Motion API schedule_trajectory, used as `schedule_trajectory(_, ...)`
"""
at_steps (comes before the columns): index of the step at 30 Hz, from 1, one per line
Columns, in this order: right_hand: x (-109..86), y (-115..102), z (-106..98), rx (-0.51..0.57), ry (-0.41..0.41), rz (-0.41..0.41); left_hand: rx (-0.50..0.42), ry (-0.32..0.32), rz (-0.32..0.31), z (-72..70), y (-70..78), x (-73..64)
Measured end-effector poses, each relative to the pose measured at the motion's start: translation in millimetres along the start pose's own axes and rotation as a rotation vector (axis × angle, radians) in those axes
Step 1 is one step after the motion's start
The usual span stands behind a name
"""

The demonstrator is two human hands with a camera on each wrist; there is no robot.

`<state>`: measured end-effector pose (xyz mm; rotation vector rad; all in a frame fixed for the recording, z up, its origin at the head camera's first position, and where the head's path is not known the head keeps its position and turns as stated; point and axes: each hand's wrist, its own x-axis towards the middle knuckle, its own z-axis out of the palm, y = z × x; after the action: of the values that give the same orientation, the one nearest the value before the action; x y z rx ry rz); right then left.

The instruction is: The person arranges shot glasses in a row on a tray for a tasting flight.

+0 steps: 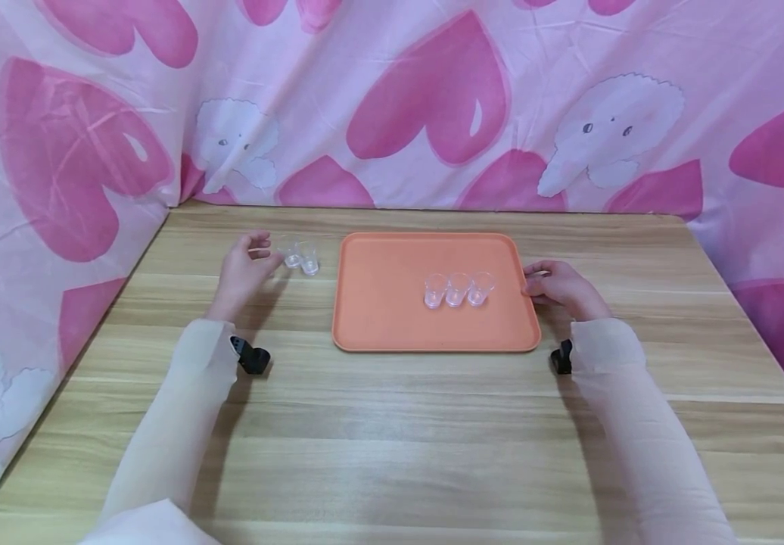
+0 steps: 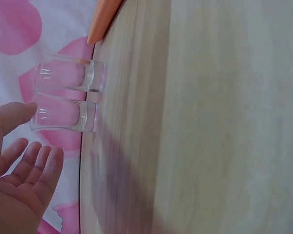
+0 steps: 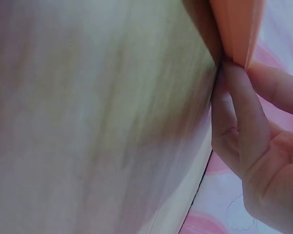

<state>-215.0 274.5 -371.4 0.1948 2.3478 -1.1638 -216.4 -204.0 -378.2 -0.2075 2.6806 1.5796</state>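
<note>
Two clear shot glasses stand side by side on the table, left of an orange tray. My left hand is beside them with relaxed fingers. In the left wrist view its thumb reaches the rim of the nearer glass, while the other fingers curve loosely below, apart from the glass. On the tray, three more shot glasses form a row, right of its middle. My right hand pinches the tray's right edge; the right wrist view shows fingertips against the tray rim.
Wood-grain table runs under everything, its back edge against a pink curtain with hearts and puppy faces. The curtain also hangs along both sides. Small black cameras sit at both sleeve cuffs.
</note>
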Motion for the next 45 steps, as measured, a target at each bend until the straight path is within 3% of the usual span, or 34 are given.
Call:
schedule_trajectory(8,0.4,-1.4,1.7,0.006,0.007,0.008,-0.002,-0.045,-0.017,1.6,-1.0,5.7)
schedule_trajectory(26,0.3,-0.2,1.2,0.009,0.000,0.020,-0.007,-0.046,-0.039,8.0,-0.5,8.6)
schedule_trajectory(38,1.9,1.6,1.4,0.087,-0.006,-0.026,-0.018,0.003,-0.057,7.2,-3.7,5.2)
schedule_trajectory(45,3.0,2.8,0.2,0.083,0.006,-0.031,-0.025,0.069,-0.077,5.4,-3.3,3.1)
